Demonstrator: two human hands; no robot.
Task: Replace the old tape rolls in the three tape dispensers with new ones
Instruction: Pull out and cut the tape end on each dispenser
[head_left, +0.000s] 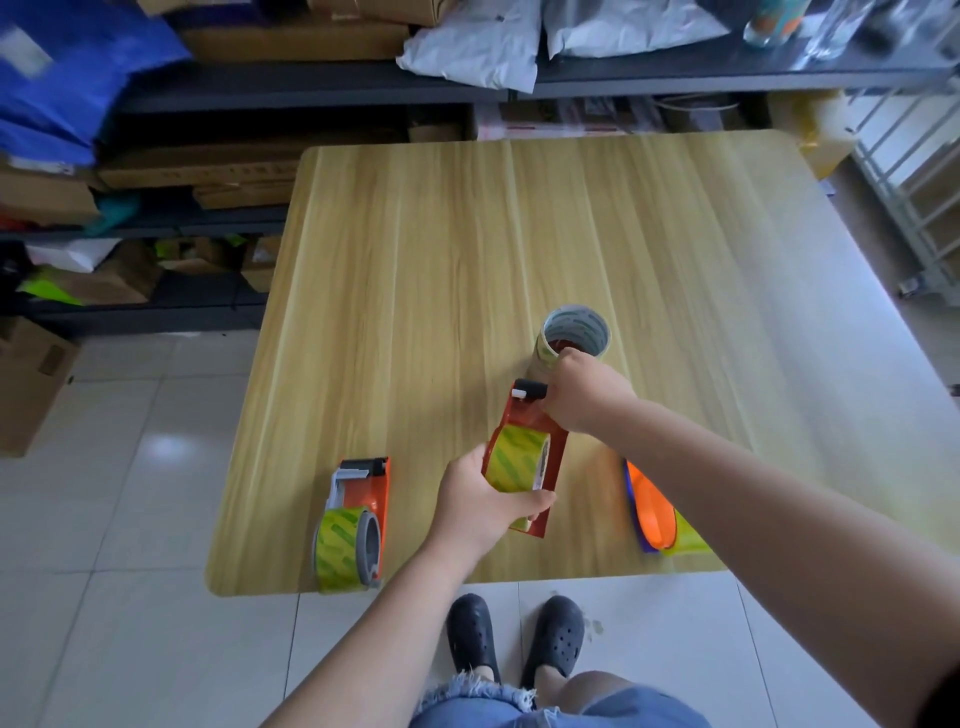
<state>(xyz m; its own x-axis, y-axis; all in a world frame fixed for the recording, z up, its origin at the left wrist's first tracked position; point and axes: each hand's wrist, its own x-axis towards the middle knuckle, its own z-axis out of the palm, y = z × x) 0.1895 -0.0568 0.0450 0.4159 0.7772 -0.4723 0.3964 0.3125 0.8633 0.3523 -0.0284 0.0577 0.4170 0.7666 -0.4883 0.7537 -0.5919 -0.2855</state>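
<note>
A red tape dispenser (551, 457) with a yellow-green tape roll (517, 457) in it is held above the wooden table (467, 249). My left hand (480, 506) grips its rear end around the roll. My right hand (584, 397) pinches its front end beside the black roller. A second orange dispenser (370, 501) with a yellow-green roll (337, 548) lies at the table's front left. A third orange dispenser (652, 512) lies at the front right, partly hidden by my right forearm. A stack of tape rolls (574, 332) stands just beyond my right hand.
Shelves with cardboard boxes (249, 176) and white mail bags (478, 47) stand behind the table. A metal rack (914, 218) is at the right. A cardboard box (31, 384) sits on the tiled floor at the left. My feet in dark shoes (514, 639) are by the front edge.
</note>
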